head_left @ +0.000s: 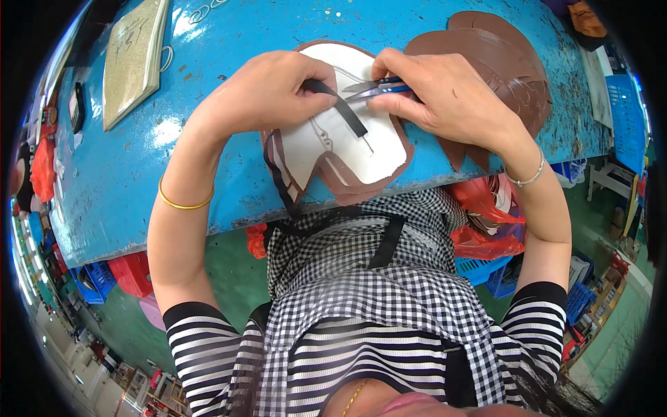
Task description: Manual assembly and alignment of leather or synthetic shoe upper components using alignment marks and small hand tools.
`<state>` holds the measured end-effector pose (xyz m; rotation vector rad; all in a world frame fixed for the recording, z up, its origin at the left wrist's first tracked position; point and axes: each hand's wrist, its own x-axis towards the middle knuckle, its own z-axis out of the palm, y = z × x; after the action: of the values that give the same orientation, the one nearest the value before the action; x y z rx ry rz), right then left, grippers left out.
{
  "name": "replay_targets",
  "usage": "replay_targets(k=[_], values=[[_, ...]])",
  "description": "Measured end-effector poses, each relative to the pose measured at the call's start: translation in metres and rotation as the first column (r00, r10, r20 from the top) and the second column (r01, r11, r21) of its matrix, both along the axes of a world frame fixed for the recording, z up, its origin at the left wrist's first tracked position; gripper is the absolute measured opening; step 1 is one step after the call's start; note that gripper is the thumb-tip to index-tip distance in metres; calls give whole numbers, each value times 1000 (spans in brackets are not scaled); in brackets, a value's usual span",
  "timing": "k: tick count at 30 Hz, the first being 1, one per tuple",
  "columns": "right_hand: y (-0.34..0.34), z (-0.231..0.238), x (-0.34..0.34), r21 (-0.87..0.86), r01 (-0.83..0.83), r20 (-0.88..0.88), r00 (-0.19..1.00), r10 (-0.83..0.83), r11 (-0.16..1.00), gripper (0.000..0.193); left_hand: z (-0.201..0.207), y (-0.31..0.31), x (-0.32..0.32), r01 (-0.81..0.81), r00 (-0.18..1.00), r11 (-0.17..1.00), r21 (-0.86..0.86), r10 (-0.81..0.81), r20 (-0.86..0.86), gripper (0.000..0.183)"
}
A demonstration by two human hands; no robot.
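Note:
My left hand (281,90) pinches a narrow black strip (352,119) between thumb and fingers, its free end pointing toward me. Closed around the blue handles of a small pair of scissors (381,89), my right hand (445,94) holds the parted blades close to the strip. Beneath both hands lies a brown piece with a white facing (375,146), notched at its near edge and stitched in dark thread. A black band (279,177) runs along its left side and hangs over the table edge. Whether the blades touch the strip I cannot tell.
Brown cut pieces (486,62) are stacked to the right on the blue table (208,167). At the far left are a worn notebook (135,62) and a black phone-like device (76,108). Red bags (486,240) and blue baskets (97,281) sit below the table edge.

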<state>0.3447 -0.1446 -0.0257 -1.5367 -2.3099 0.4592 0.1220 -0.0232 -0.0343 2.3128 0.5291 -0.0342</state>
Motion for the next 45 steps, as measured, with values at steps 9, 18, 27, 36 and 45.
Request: replay_targets(k=[9,18,27,36,45], values=[[9,-1,-11,-122,2,125,992,13,993,30,-1,0,-8,-68,996,985,-161,75,39,18],[-51,-11,-80,221,-42,264,964,-18,974,33,14,16,-55,-351,824,855,-382,476,308,21],[-12,16,-17,-610,264,-525,571,-631,747,21,36,-10,-60,-151,817,886,-438,361,449,16],[-84,28,132,-246,726,-665,355,-657,642,35,16,-16,-19,-20,993,977,-212,45,111,12],[-71,22,8,-242,303,-262,895,-362,922,15,-5,-13,3,36,999,998,-56,-35,28,13]])
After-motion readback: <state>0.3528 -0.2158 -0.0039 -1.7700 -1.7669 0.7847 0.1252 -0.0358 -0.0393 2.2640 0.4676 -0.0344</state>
